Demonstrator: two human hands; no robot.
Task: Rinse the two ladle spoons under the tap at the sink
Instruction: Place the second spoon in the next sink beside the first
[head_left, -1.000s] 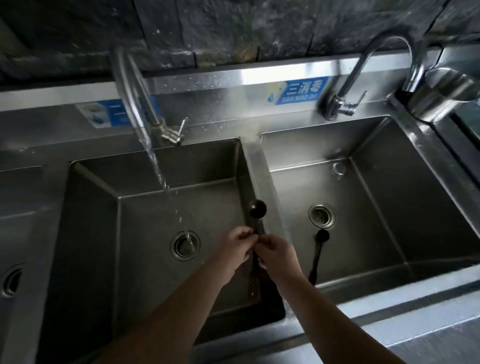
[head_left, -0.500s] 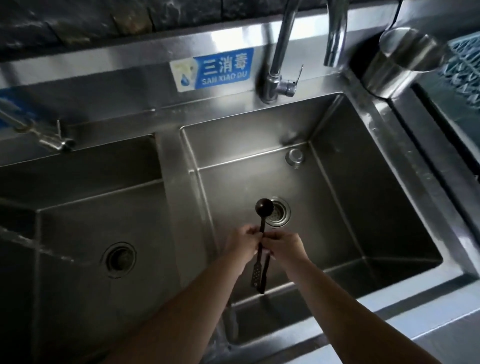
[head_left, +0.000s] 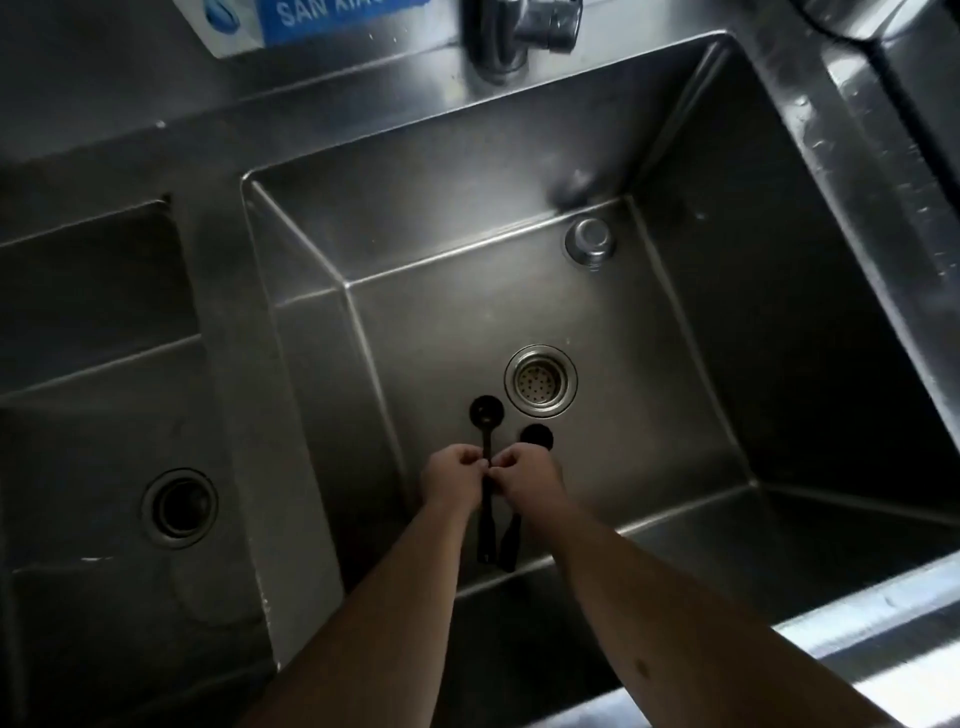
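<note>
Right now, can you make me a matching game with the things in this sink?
Things:
1. strainer drain
2. sticker
3. held ladle spoon
4. tap base

Descriptions:
A. black, gripped by both hands
B. blue and white, on the back wall
C. round, holed, in the basin floor
D. shiny metal, on the back ledge

Pairs: 1-C, 2-B, 3-A, 4-D
</note>
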